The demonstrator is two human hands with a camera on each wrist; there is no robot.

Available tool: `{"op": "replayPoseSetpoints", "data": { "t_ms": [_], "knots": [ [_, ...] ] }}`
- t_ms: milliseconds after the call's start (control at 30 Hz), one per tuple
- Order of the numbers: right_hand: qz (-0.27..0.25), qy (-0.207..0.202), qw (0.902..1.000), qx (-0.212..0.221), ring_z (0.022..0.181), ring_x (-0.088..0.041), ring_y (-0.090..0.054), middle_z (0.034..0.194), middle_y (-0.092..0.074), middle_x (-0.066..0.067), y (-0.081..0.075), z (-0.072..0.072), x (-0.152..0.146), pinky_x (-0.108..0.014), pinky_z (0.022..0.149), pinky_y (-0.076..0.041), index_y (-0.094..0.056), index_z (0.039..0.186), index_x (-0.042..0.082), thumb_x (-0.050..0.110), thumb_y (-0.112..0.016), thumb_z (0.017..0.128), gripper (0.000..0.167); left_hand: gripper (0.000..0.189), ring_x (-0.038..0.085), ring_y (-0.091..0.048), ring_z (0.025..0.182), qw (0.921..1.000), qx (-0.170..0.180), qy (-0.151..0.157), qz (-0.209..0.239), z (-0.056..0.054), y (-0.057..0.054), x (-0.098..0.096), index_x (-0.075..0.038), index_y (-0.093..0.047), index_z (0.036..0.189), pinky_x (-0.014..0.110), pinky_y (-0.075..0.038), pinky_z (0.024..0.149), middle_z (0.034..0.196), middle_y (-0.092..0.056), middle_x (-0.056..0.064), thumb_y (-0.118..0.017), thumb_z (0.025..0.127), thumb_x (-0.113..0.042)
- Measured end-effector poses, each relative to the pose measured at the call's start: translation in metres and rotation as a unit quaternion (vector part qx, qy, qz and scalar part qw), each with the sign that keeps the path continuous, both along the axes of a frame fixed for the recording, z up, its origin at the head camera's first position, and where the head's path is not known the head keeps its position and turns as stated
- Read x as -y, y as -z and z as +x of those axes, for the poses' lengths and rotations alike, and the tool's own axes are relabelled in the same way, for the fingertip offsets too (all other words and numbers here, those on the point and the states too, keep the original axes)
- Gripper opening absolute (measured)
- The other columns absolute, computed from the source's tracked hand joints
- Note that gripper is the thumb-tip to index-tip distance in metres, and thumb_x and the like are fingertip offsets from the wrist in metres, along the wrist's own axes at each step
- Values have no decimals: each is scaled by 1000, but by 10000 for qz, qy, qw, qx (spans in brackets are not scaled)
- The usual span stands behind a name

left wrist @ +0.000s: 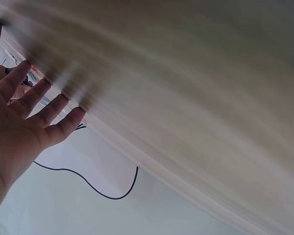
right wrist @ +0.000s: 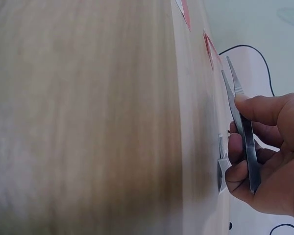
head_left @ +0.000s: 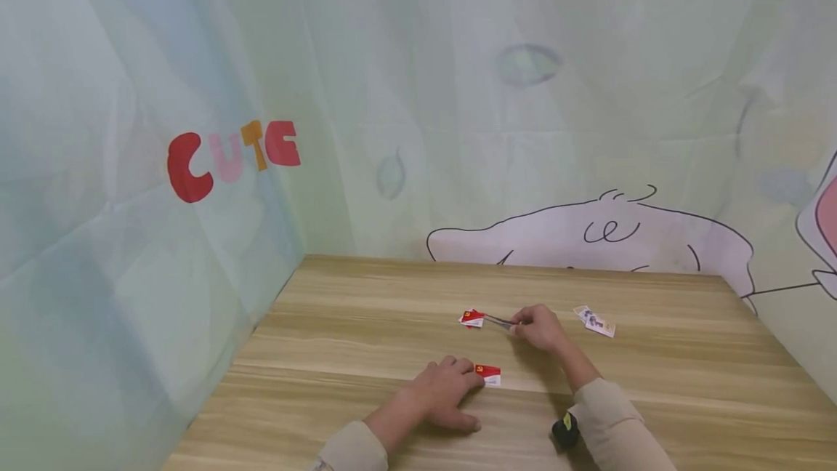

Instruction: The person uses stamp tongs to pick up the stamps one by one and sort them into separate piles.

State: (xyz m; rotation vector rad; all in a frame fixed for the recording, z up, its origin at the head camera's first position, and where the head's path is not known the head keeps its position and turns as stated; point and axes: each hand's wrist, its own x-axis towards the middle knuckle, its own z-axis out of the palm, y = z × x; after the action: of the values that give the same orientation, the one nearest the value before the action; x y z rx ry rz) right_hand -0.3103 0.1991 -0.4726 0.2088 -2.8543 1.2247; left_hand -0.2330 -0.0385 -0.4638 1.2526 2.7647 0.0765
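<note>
My right hand [head_left: 539, 327] pinches a pair of metal tweezers [right wrist: 250, 156] between thumb and fingers. In the right wrist view the two tips stand apart with nothing between them. In the head view they point left at a small stack of red and white cards [head_left: 471, 319]. My left hand [head_left: 443, 389] rests on the table with its fingers spread, fingertips at the left edge of another red and white card [head_left: 487, 371]. That card lies nearer to me than the stack. In the left wrist view the fingers [left wrist: 54, 108] are nearly straight.
Two pale printed cards [head_left: 596, 322] overlap on the table, right of my right hand. A small black object [head_left: 565, 430] with a yellow-green mark is beside the right sleeve. The wood-grain table [head_left: 366, 296] meets printed cloth [head_left: 392, 129] at its back and left.
</note>
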Motion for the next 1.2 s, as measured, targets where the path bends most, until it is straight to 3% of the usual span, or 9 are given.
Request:
{"op": "replayPoseSetpoints", "data": {
  "t_ms": [433, 700, 967, 1200],
  "knots": [
    [-202, 102, 9997, 132, 75, -21, -53, 85, -63, -8, 1, 2, -5, -34, 67, -45, -69, 89, -2, 2, -65, 77, 14, 60, 18, -45, 108, 10000, 66, -32, -10, 0, 0, -1, -22, -57, 124, 41, -44, 82, 123, -48, -1, -65, 77, -58],
    [-242, 146, 9994, -178, 77, -22, -55, 86, -64, -11, 3, 20, -10, -35, 69, -45, -69, 85, -3, 1, -66, 75, 11, 59, 18, -45, 109, 9999, 130, -13, 45, 5, 2, -3, -22, -58, 124, 39, -44, 82, 123, -49, -2, -64, 77, -58],
    [-602, 122, 9981, -72, 69, -18, -51, 75, -58, -4, 4, 32, -9, -31, 61, -43, -68, 87, -4, -1, -67, 76, 11, 60, 18, -44, 110, 9998, 177, -76, 73, 3, 1, -2, -22, -57, 125, 40, -44, 84, 124, -48, -1, -64, 77, -57],
    [-559, 213, 9982, -92, 71, -18, -52, 77, -60, -4, 2, 39, -8, -32, 63, -44, -70, 90, -1, 1, -69, 76, 14, 61, 19, -45, 110, 10000, 74, -30, 52, 2, 0, 0, -22, -56, 126, 40, -44, 84, 125, -49, -1, -64, 77, -58]
  ]
}}
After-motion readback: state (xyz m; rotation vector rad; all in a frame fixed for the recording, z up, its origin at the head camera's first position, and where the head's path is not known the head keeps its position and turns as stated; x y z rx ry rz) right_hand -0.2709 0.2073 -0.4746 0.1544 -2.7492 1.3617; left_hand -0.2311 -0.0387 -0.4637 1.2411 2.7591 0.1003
